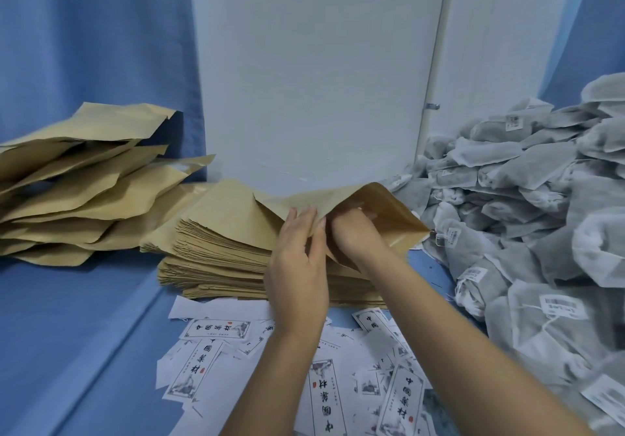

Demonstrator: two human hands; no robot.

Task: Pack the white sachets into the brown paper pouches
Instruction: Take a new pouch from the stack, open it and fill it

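My left hand [298,259] pinches the upper lip of a brown paper pouch [402,222], fingers on the outside of the flap and thumb at its edge, lifting the mouth apart. My right hand [353,232] is pushed into that opening up to the knuckles. Its fingers are hidden by the paper, so I cannot tell whether they are curled round anything or spread flat inside.

The pouch lies on top of a thick stack of flat pouches [223,232] in the middle of the blue surface [84,334], its mouth facing me and its far edge against the white panel [304,80] behind.

The white sachets [527,205] are heaped in a tall pile on my right, just beside the open pouch. Several carry small barcode tags on strings, and the nearest ones touch the pouch's right corner.

On my left, well apart from the stack, sits a loose heap of bulging pouches [84,178] in front of a blue curtain [84,46]. Printed labels [206,364] with black characters lie scattered on the surface under my forearms, some overlapping, a few face down.
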